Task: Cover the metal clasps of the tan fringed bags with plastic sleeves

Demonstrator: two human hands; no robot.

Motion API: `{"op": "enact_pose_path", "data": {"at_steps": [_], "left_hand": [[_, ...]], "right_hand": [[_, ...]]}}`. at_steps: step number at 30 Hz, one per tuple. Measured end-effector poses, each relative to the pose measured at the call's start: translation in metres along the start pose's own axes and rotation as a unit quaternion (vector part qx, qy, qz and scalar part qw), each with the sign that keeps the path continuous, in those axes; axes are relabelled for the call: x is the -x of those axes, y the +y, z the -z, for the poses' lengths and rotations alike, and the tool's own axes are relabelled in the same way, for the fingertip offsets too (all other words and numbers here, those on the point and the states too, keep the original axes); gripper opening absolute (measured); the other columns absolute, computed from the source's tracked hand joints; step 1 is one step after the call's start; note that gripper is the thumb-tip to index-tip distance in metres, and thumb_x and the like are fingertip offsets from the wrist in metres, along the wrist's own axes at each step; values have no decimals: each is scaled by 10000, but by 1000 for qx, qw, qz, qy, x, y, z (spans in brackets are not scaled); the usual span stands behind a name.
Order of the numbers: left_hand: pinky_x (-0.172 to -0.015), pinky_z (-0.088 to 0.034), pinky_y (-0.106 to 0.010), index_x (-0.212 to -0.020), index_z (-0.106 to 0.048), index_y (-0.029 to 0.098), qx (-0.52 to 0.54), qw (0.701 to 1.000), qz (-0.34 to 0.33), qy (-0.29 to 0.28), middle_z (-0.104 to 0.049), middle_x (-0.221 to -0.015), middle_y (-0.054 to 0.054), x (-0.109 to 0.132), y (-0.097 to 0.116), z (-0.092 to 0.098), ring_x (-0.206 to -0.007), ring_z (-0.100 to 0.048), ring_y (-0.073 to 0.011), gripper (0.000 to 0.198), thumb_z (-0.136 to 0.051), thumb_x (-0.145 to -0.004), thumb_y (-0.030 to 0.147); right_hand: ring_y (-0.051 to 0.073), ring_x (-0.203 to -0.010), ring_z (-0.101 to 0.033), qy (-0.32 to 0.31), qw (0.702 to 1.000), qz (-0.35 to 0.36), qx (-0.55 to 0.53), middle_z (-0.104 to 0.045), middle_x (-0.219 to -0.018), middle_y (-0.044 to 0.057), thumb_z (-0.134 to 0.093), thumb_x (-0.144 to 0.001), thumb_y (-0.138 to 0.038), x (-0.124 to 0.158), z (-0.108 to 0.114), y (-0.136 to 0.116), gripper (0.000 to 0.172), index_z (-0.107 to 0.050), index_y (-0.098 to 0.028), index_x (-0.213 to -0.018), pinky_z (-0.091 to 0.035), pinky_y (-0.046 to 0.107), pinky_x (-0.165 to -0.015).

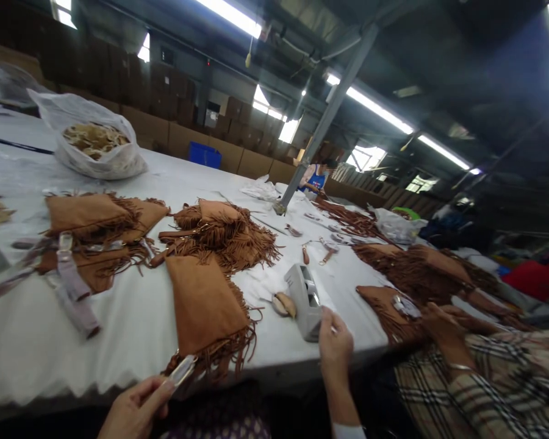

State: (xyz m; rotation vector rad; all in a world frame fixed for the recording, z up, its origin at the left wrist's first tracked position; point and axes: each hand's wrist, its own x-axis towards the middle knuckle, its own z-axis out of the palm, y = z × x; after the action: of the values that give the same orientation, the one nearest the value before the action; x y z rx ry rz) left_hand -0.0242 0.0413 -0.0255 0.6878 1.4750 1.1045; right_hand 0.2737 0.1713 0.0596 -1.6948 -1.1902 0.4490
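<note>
My left hand pinches a metal clasp that looks wrapped in pale material. The clasp lies at the lower corner of a brown fringed suede bag, which rests flat near the table's front edge. My right hand has its fingers pressed together at the near end of a grey tape dispenser. Whatever is between those fingers is too small to make out, though a pale bit shows there. Beside the dispenser sits a small tan and brown object of unclear kind.
More fringed bags are piled behind, with others and wrapped straps at left. A plastic sack stands at back left. On the right, a co-worker's hands are near another bag. A metal post rises from the table.
</note>
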Motion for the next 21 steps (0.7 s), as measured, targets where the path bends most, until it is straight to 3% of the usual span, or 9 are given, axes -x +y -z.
{"op": "enact_pose_path", "data": {"at_steps": [1, 2, 5, 7, 9, 21], "left_hand": [[-408, -95, -189, -580, -561, 153, -1, 1000, 0, -1, -348, -402, 85, 0, -1, 0, -360, -199, -36, 581, -624, -547, 730], [-406, -91, -187, -560, -547, 157, 1, 1000, 0, -4, -318, -393, 91, 1, -2, -1, -358, -190, -35, 579, -626, -542, 730], [-393, -87, -179, -545, -542, 162, 16, 1000, 0, -3, -302, -387, 94, 0, -5, -2, -348, -188, -32, 574, -643, -521, 727], [-384, -86, -175, -559, -557, 159, 25, 1000, 0, 0, -349, -392, 85, 0, -6, -3, -336, -198, -26, 574, -649, -520, 724], [-375, -83, -173, -573, -566, 155, 30, 1000, 1, -3, -404, -401, 73, 1, -5, -3, -317, -200, -19, 574, -642, -534, 722], [-322, -93, -157, -657, -597, 160, 26, 999, 2, 21, -521, -469, 39, 6, -1, -6, -277, -238, -20, 604, -630, -509, 744]], "right_hand": [[282, -978, -587, 59, 996, 9, 68, -672, -1055, 171, -424, -789, -622, -23, 21, 5, 605, -667, -118, -1022, -446, 342, -806], [308, -1060, -548, 73, 989, -2, 128, -642, -1127, 191, -392, -793, -611, -43, 38, 11, 624, -658, -110, -1054, -421, 367, -852], [346, -967, -591, 16, 988, -25, 153, -705, -898, 198, -488, -708, -600, -81, 64, 23, 558, -724, -104, -802, -427, 390, -814], [314, -825, -630, -35, 989, -29, 139, -704, -678, 131, -559, -645, -583, -89, 64, 28, 466, -709, -144, -606, -445, 358, -743], [284, -760, -634, -67, 990, -32, 122, -683, -593, 83, -597, -606, -555, -91, 59, 29, 412, -692, -161, -537, -447, 333, -706], [236, -652, -612, -101, 989, -103, 22, -682, -605, 87, -704, -476, -455, -97, 55, 23, 345, -727, -125, -577, -442, 309, -574]]}}
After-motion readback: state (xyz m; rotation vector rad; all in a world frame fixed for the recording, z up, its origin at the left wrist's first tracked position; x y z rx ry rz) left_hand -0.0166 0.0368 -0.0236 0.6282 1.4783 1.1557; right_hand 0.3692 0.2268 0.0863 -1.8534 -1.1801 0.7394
